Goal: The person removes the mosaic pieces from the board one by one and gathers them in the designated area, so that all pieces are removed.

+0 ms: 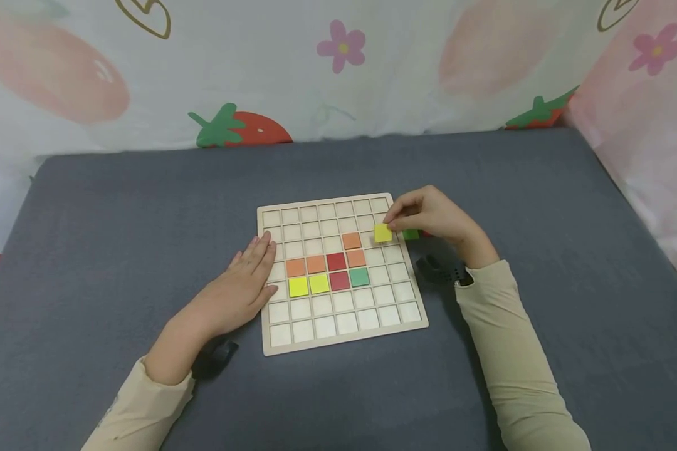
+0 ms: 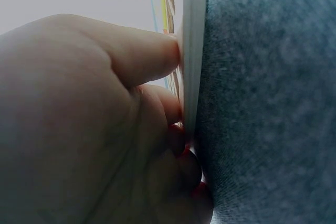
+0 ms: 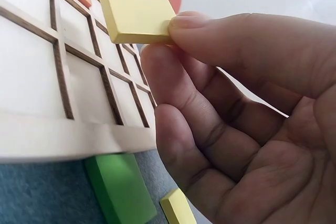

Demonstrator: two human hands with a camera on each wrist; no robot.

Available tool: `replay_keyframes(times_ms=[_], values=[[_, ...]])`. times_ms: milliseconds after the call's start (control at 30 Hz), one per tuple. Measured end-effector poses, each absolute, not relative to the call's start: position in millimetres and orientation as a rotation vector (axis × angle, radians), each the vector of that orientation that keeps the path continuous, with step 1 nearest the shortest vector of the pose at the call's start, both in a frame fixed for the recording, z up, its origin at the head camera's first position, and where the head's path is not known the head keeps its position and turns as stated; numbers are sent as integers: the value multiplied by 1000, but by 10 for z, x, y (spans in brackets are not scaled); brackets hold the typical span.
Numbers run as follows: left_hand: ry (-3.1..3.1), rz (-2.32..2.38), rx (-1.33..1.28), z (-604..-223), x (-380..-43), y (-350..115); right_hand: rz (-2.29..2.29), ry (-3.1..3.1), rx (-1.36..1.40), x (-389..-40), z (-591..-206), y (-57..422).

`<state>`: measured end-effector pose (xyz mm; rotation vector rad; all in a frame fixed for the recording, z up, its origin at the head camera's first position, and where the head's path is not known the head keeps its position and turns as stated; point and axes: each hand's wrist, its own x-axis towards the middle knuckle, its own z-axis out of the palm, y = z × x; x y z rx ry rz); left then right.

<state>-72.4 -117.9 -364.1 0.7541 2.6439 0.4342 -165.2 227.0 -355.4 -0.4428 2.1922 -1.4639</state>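
Note:
A wooden grid board [image 1: 344, 337] lies on the table. My left hand [image 1: 231, 294] rests along its left edge, fingers straight. In the left wrist view, the thumb and fingertips [image 2: 167, 56] touch the board's rim. Over the board's upper right cells, my right hand [image 1: 434, 216] pinches a yellow square tile [image 3: 137, 11] between thumb and fingertips, raised above the grid. Several tiles fill cells mid-board: orange tiles [image 1: 315, 264], red tiles [image 1: 340, 280], a green tile [image 1: 359, 276] and two yellow tiles [image 1: 298, 287].
Just beyond the board's right edge, partly under my right hand, lie a green tile [image 3: 121, 187], another yellow piece [image 3: 179, 208] and a bit of red [image 1: 426, 233]. Grey cloth [image 1: 146, 207] covers the table. A printed curtain [image 1: 395, 81] hangs behind it.

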Motion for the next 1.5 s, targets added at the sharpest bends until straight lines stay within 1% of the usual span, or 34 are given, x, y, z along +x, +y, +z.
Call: replay_keyframes(times_ms=[767, 1500], values=[[2651, 442, 768, -3586, -713, -1169, -1464, 2240, -393, -1652, -3511, 2446], [2624, 418, 753, -3618, -735, -1169, -1467, 2299, -293, -1630, -3484, 2659]])
